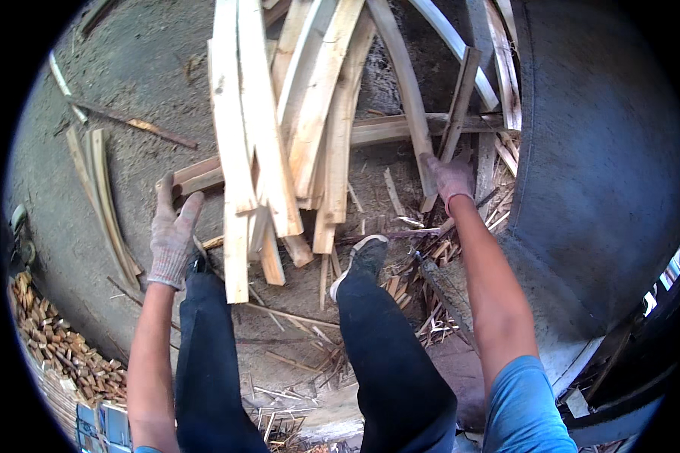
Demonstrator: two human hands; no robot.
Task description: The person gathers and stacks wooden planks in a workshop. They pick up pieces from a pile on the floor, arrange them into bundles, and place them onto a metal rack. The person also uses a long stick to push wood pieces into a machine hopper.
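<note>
My left hand [175, 234], in a pale knit glove, has its fingers spread apart. It is beside the lower ends of a pile of long pale wooden strips [261, 128], close to a brown wooden crosspiece [198, 178], and holds nothing. My right hand [453, 179], also gloved, closes around the lower part of a narrow, darker wooden board [461, 94] to the right of the pile. Its fingertips reach the edge of a curved wooden strip [408, 83]; the palm side of the grip is hidden.
Offcuts and splinters [302, 362] litter the ground around my feet. A large dark metal surface [597, 151] rises on the right. Loose strips [106, 196] lie at left, with a heap of short wood pieces [68, 343] at lower left. A wooden beam [381, 130] runs crosswise under the strips.
</note>
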